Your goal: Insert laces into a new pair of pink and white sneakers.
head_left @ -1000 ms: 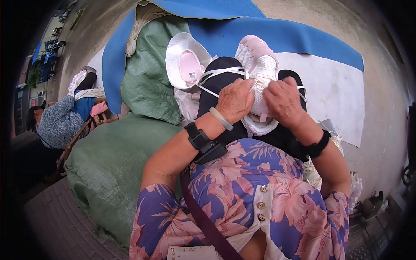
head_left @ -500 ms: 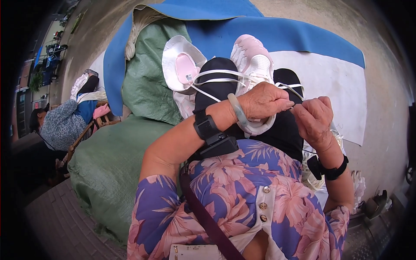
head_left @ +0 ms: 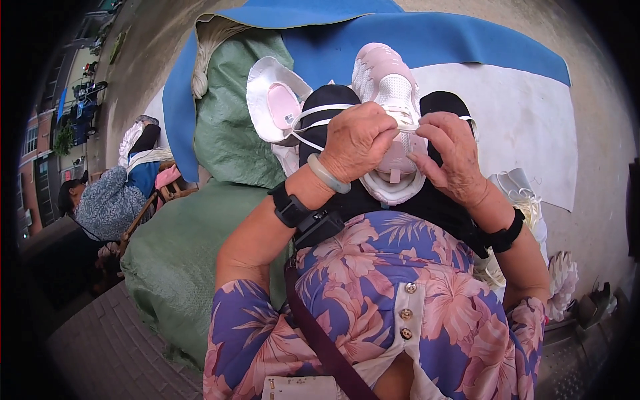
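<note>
A white and pink sneaker (head_left: 385, 79) rests across my lap, its toe pointing away from me. My left hand (head_left: 360, 139) is closed on a white shoelace (head_left: 325, 108) at the sneaker's left side; a loop of it trails over my left knee. On the other side my right hand (head_left: 455, 159) has curled fingertips on the lace over the sneaker's tongue, with its thumb lower down beside the tongue. Beyond my left knee leans another sneaker (head_left: 285, 107), its pink insole showing.
Green woven sacks (head_left: 200, 247) stand at my left. A blue sheet (head_left: 467, 43) with a white underside (head_left: 527, 133) spreads ahead. More pale shoes (head_left: 563, 280) lie at my right. Another person (head_left: 110, 203) sits far left.
Both hands have moved left and over the sneaker's lacing, from its right side where they were close together. The right hand has opened out of its tight pinch somewhat.
</note>
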